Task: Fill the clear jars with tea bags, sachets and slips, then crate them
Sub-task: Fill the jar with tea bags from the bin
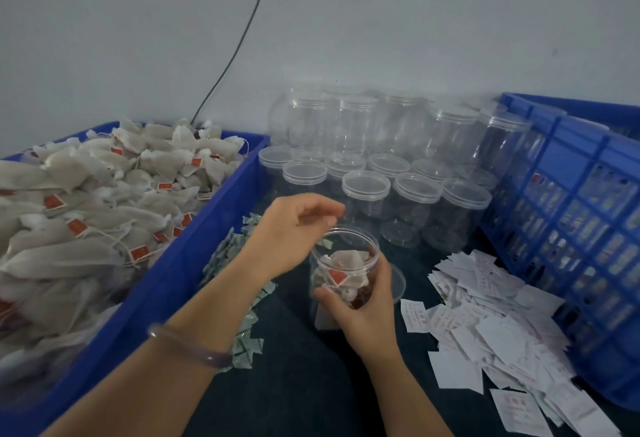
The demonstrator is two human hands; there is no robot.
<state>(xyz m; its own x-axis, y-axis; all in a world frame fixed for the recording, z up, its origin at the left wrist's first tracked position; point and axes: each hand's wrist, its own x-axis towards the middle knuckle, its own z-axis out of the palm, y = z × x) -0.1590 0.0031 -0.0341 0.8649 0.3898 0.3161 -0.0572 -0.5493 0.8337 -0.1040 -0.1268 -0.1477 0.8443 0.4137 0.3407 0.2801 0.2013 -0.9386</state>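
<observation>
Blue bin [214,215] at far left, heaped with tea bags [86,201], red tags showing; it sits close to the left arm, probably so stock is quick to reach. Sachets [228,256] lie in a strip on the dark table [311,384], just beside the bin wall. Left hand [294,232] hovers over the mouth of the open jar [346,270], fingers loosely curled, tips close together and blurred; cannot tell whether they pinch anything. Jar stands centre, part filled with tea bags. Right hand [367,308] is clamped round its lower wall, thumb in front, likely to steady it during loading. Loose lid [398,280] lies just behind that hand. Capped empty jars [367,187] are massed behind. Slips [485,315] are piled at right, against the slatted crate [571,194], which already holds some packed jars.
</observation>
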